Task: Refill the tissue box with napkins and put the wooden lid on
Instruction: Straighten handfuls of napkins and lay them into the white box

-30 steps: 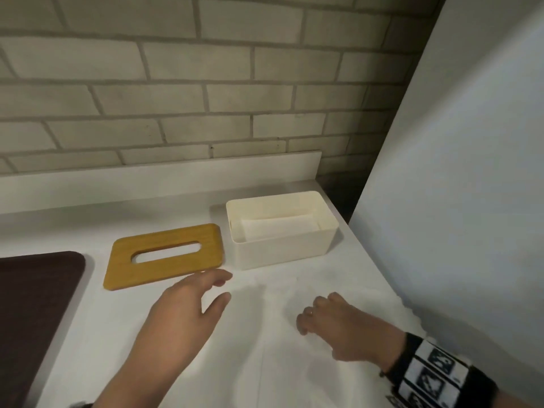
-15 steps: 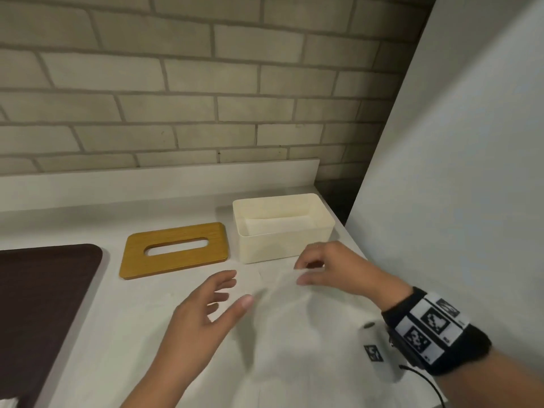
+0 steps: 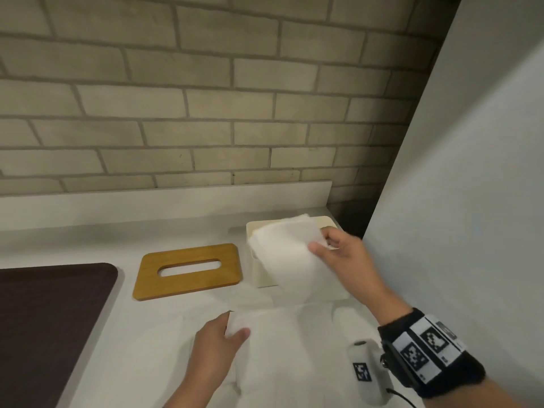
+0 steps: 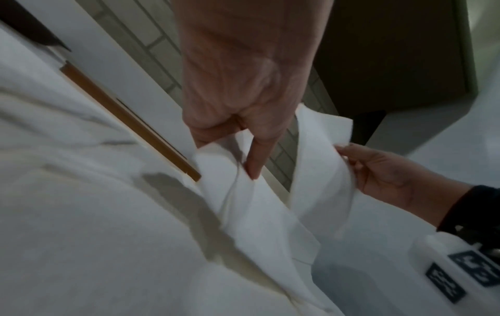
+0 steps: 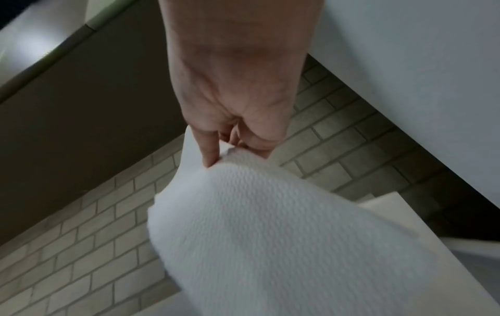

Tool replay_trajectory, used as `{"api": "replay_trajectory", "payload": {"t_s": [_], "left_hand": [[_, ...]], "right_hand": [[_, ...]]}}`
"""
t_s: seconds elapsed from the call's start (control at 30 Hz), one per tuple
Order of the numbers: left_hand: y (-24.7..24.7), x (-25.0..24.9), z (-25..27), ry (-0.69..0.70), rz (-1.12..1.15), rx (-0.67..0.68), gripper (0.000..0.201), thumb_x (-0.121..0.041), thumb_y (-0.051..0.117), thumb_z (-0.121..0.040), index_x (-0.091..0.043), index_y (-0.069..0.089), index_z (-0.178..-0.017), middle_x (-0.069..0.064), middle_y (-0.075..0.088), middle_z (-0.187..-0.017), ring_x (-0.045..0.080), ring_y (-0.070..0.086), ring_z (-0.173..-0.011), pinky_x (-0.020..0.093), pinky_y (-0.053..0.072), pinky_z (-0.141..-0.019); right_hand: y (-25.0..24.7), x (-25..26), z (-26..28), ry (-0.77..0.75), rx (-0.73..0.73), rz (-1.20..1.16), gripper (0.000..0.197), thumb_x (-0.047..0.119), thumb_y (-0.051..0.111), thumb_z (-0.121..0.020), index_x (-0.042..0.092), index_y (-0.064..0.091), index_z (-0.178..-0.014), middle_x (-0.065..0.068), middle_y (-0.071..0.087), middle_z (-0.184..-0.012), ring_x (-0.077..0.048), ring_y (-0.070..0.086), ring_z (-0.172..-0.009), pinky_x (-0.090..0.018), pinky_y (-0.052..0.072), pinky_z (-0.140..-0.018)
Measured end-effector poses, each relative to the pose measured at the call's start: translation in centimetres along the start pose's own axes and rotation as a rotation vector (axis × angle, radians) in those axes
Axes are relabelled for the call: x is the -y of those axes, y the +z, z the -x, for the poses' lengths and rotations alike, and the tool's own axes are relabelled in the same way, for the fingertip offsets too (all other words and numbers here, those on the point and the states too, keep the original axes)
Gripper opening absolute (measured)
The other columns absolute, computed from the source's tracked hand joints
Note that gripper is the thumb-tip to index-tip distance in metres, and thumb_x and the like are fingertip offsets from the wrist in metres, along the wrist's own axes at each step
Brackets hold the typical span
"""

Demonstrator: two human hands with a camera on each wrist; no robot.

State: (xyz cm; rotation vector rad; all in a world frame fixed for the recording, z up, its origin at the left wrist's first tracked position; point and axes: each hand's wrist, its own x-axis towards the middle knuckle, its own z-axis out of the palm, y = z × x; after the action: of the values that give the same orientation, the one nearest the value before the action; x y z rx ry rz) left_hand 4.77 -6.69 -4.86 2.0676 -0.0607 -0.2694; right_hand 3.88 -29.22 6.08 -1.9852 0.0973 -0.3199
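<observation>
Right hand pinching a napkin raised over the open tissue box, left hand pinching its lower end near the tabletop, wooden lid lying flat just left of the box

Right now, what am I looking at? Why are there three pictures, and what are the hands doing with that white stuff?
No machine here: these are a person's two bare hands. One camera sits on the person's head and looks down; two more sit on the wrists, so those pictures look along each hand. On the white counter lie a wooden lid with a slot and, beside it, an open cream tissue box. The right hand pinches a white napkin in front of the box. The left hand pinches another part of the white paper lower down. A dark mat lies at the left.
</observation>
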Motion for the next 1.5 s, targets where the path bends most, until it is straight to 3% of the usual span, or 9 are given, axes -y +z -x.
{"api": "replay_trajectory", "payload": {"t_s": [0.13,0.37,0.6,0.7,0.87,1.0,1.2,1.37,1.5], "left_hand": [[-1.3,0.0,-0.9,-0.012,0.051,0.057,0.010,-0.015,0.066,-0.086,-0.024,0.070,-0.085,-0.007,0.075,-0.086,0.012,0.069,-0.087,0.030,0.054,-0.084],[-3.3,-4.2,-0.7,0.076,0.039,0.230,0.019,-0.009,0.056,-0.090,-0.010,0.072,-0.081,-0.007,0.075,-0.073,0.006,0.070,-0.076,0.012,0.046,-0.062],[-4.3,-8.0,-0.8,0.165,0.129,0.321,0.019,-0.019,0.060,-0.089,-0.023,0.076,-0.079,-0.004,0.076,-0.082,0.007,0.069,-0.074,0.020,0.051,-0.068],[-4.4,-8.1,-1.1,0.170,0.266,0.212,0.015,-0.025,0.061,-0.088,-0.022,0.075,-0.087,0.000,0.076,-0.086,0.017,0.071,-0.083,0.026,0.052,-0.073],[-3.6,-7.0,-0.9,0.127,0.743,0.017,0.032,-0.059,0.053,-0.083,-0.035,0.069,-0.097,-0.012,0.075,-0.098,0.006,0.070,-0.093,0.027,0.050,-0.080],[-1.5,-6.5,-0.5,0.222,0.659,0.005,0.040,-0.039,0.071,-0.077,-0.036,0.057,-0.114,-0.015,0.069,-0.110,0.003,0.065,-0.102,0.025,0.050,-0.084],[1.7,-5.7,-0.9,0.222,0.596,-0.067,0.023,-0.020,0.055,-0.092,-0.033,0.054,-0.111,-0.013,0.069,-0.105,-0.005,0.065,-0.092,0.015,0.052,-0.074],[2.0,-6.3,-1.0,0.256,0.578,-0.098,0.019,-0.018,0.050,-0.096,-0.032,0.055,-0.107,-0.019,0.071,-0.094,-0.006,0.065,-0.087,0.016,0.051,-0.071],[0.9,-7.7,-1.2,0.369,0.619,-0.164,0.007,-0.023,0.055,-0.093,-0.028,0.059,-0.094,-0.007,0.070,-0.091,0.002,0.066,-0.086,0.017,0.052,-0.071]], "right_hand": [[-2.8,4.3,0.5,-0.135,-0.096,-0.141,0.017,0.019,0.065,-0.083,0.011,0.071,-0.096,-0.004,0.073,-0.085,-0.009,0.069,-0.075,-0.022,0.056,-0.065],[-2.7,5.1,0.3,-0.021,0.372,-0.020,0.019,0.019,0.071,-0.073,0.006,0.075,-0.086,-0.011,0.074,-0.086,-0.022,0.071,-0.077,-0.030,0.057,-0.071],[2.1,-0.1,0.1,0.088,0.516,0.141,0.014,0.024,0.072,-0.079,0.018,0.076,-0.092,0.018,0.068,-0.110,0.006,0.059,-0.103,-0.013,0.045,-0.091],[3.0,-0.4,0.4,0.125,0.420,0.023,0.015,0.019,0.069,-0.083,0.007,0.073,-0.091,-0.003,0.073,-0.093,-0.009,0.067,-0.083,-0.027,0.054,-0.083],[3.7,-1.3,0.5,0.166,0.074,-0.241,0.034,0.023,0.065,-0.083,-0.007,0.064,-0.097,-0.022,0.068,-0.098,-0.037,0.064,-0.093,-0.048,0.050,-0.090],[4.6,-1.2,0.9,0.185,-0.046,-0.384,0.018,0.021,0.061,-0.087,0.008,0.068,-0.095,-0.008,0.072,-0.095,-0.030,0.066,-0.093,-0.046,0.054,-0.087],[7.5,-2.6,2.2,0.211,-0.116,-0.514,0.031,0.023,0.059,-0.088,0.033,0.050,-0.115,0.012,0.067,-0.104,-0.008,0.065,-0.096,-0.026,0.056,-0.076],[7.7,-2.4,2.2,0.168,-0.131,-0.481,0.047,0.018,0.056,-0.091,0.036,0.034,-0.128,0.013,0.060,-0.116,-0.008,0.062,-0.101,-0.016,0.054,-0.069],[6.2,-1.5,1.7,0.046,-0.114,-0.572,0.048,0.013,0.059,-0.087,0.035,0.040,-0.127,0.012,0.066,-0.112,-0.004,0.063,-0.105,-0.022,0.055,-0.083]]}}
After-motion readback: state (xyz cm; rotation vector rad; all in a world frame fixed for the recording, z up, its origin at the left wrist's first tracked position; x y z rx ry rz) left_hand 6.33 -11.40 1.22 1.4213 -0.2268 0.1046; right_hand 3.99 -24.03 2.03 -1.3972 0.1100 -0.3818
